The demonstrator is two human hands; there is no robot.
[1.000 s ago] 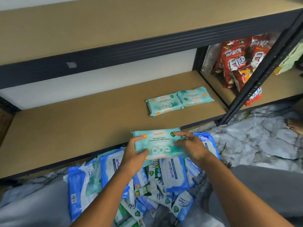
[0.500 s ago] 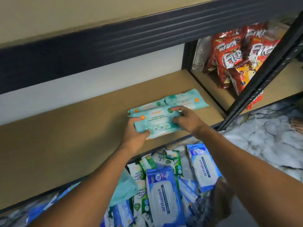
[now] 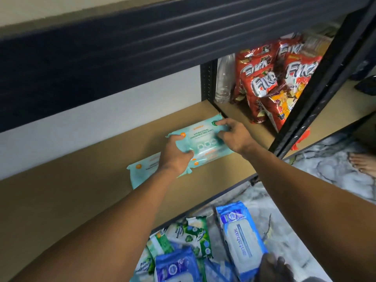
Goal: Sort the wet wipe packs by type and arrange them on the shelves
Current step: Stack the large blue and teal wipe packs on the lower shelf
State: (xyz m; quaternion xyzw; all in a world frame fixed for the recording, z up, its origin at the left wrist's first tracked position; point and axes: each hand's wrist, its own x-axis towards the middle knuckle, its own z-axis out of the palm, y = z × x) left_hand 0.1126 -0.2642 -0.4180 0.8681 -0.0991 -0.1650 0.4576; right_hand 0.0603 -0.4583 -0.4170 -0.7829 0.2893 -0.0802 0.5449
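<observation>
Teal wipe pack [image 3: 203, 138] held in both hands over the right end of the lower shelf [image 3: 71, 200].
The left hand [image 3: 175, 157] grips the pack's near-left edge with the thumb curled on top. The right hand [image 3: 234, 137] pinches its far-right corner. It sits over a second teal pack [image 3: 207, 157]; contact cannot be told. A third teal pack [image 3: 142, 170] lies just left. Blue packs [image 3: 242, 241] lie near, on the floor, and red snack bags [image 3: 262, 78] stand in the right bay.

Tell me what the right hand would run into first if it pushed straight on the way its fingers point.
Likely the white wall: the right hand, pinching the teal pack, points toward the back over bare shelf. Depth is unclear.
</observation>
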